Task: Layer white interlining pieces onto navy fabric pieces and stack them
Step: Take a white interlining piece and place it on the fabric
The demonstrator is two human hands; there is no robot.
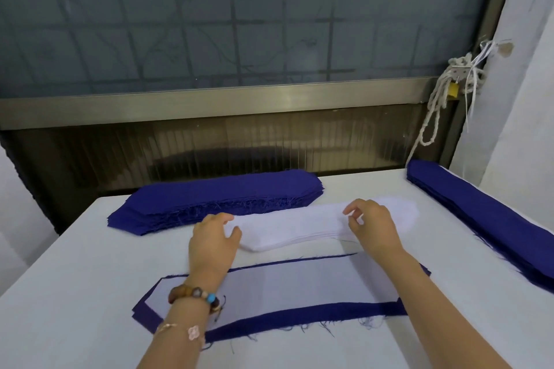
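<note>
A stack of white interlining pieces (302, 226) lies across the middle of the table. My left hand (214, 238) touches the stack's left end with loosely curled fingers. My right hand (370, 223) hovers over its right part, thumb and fingers nearly pinching at the top layer. Nearer to me lies a navy fabric piece (299, 313) with a white interlining piece (287, 284) laid on it, navy showing around the edges. Behind the white stack sits a thick pile of navy pieces (215, 198).
A second long pile of navy fabric (485, 219) runs along the table's right edge. The white table (75, 278) ends at a dark window frame behind. A knotted white rope (443, 99) hangs at the back right corner beside a white wall.
</note>
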